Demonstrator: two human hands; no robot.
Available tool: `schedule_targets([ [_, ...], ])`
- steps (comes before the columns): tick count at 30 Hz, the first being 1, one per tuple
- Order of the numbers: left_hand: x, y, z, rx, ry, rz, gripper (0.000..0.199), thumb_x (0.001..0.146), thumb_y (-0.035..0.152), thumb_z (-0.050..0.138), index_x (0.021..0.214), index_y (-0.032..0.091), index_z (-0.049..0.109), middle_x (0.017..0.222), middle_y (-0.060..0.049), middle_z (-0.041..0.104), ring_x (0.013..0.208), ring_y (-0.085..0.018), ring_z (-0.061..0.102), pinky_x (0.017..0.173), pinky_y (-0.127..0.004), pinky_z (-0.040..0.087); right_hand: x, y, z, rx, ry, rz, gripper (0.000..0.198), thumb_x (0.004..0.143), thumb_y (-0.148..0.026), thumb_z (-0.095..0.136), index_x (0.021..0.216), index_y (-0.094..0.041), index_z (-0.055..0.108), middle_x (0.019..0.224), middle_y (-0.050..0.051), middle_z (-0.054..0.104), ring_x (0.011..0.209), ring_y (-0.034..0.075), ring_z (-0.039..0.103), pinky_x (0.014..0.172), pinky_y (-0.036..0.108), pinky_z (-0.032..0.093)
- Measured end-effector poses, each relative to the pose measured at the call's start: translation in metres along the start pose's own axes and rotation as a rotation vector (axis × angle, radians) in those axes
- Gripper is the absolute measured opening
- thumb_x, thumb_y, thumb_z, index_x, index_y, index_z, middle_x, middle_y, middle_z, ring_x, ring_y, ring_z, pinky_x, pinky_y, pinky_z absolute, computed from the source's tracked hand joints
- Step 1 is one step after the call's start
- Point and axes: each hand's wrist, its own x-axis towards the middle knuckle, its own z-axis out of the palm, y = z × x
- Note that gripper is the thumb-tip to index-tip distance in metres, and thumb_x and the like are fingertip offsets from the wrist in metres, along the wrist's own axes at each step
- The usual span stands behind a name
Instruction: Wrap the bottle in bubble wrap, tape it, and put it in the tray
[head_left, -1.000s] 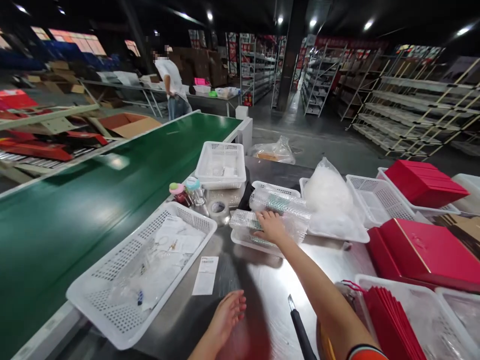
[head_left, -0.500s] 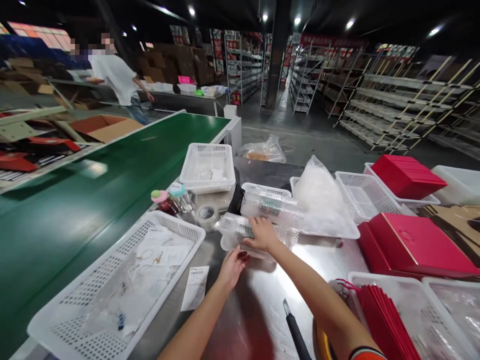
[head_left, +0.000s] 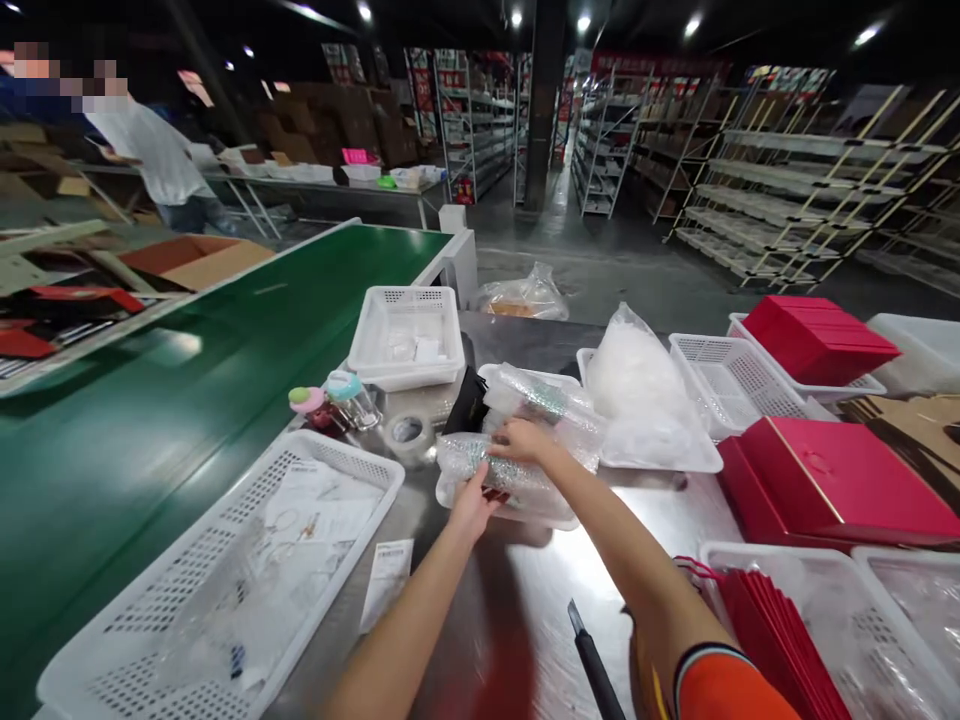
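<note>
1. The left hand gripped the near edge of a bubble-wrapped packet, fingers closed on the wrap.
2. The right hand lay on top of the same packet — whether its fingers pinched the wrap could not be told.
3. The packet sat in a small white tray on the steel table, just beside a tape roll.
4. A black-handled knife lay nearer on the table — well apart from both hands.

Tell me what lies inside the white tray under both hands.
Bubble-wrapped bundles fill the tray; the left hand and right hand touch them. Their contents and the tray floor stay hidden.
</note>
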Motion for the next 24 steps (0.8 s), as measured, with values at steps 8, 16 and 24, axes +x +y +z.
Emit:
schedule_targets([
  [8,-0.006,-0.013,-0.04,0.063,0.105,0.056,0.016,0.09,0.02,0.069,0.087,0.02,0.054,0.08,0.0,0.064,0.067,-0.012,0.06,0.068,-0.026,0.055,-0.04,0.031,-0.001,-0.135,0.435,0.31,0.046,0.098,-0.032,0.056,0.143,-0.023,0.055,0.155,0.017,0.045,0.142,0.038,0.037,0.113,0.054,0.033],
  [16,0.018,-0.002,-0.031,0.298,0.148,0.066,0.025,0.091,0.033,0.069,0.08,0.019,0.052,0.063,0.004,0.051,0.058,-0.012,0.055,0.059,-0.026,0.053,-0.017,0.032,0.015,-0.223,0.377,0.292,0.053,0.099,-0.031,0.05,0.151,-0.029,0.045,0.155,0.017,0.043,0.141,0.043,0.033,0.111,0.063,0.028],
  [24,-0.011,-0.013,-0.045,0.293,0.105,0.015,0.025,0.094,0.04,0.064,0.096,0.02,0.051,0.076,0.001,0.056,0.062,-0.012,0.059,0.063,-0.027,0.052,-0.039,0.037,0.015,-0.182,0.375,0.315,0.059,0.1,-0.035,0.05,0.157,-0.026,0.036,0.165,0.017,0.031,0.151,0.038,0.026,0.119,0.06,0.025],
])
